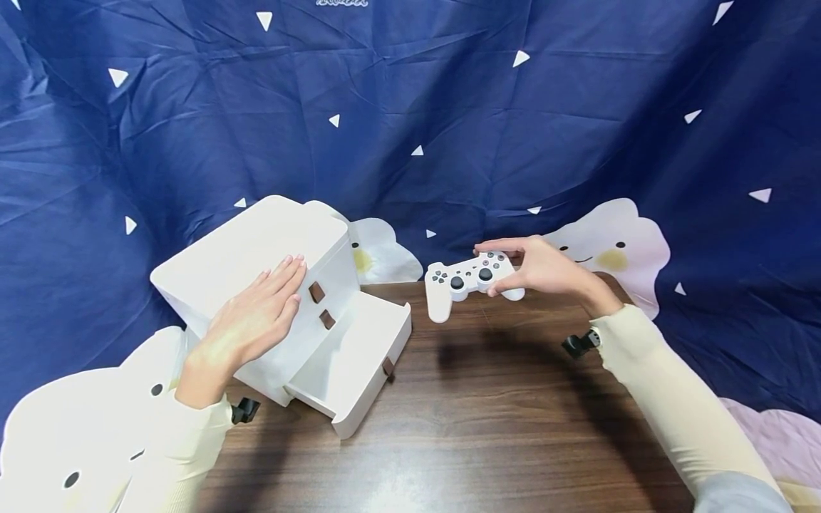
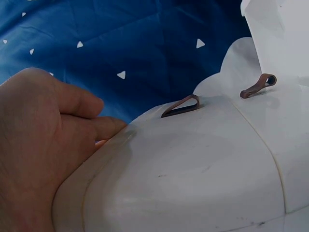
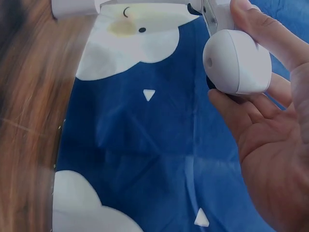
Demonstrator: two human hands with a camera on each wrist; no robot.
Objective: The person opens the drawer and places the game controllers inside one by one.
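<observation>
My right hand (image 1: 545,267) grips a white game controller (image 1: 471,276) by its right end, thumb in front and fingers behind, above the table. In the right wrist view the rounded end of the controller (image 3: 239,63) shows between thumb and fingers. My left hand (image 1: 256,317) rests with straight fingers on the top of a white drawer cabinet (image 1: 256,235), near its front edge. The cabinet's bottom drawer (image 1: 346,356) is pulled out, and its bare floor shows. Two brown loop pulls (image 2: 183,106) stand out on the upper drawer fronts, which are closed.
The brown wooden table (image 1: 487,427) carries the cabinet on its left side. Behind it hangs a dark blue cloth (image 1: 410,92) with white triangles and cloud faces. The open drawer's front (image 1: 375,381) juts out toward the middle of the table.
</observation>
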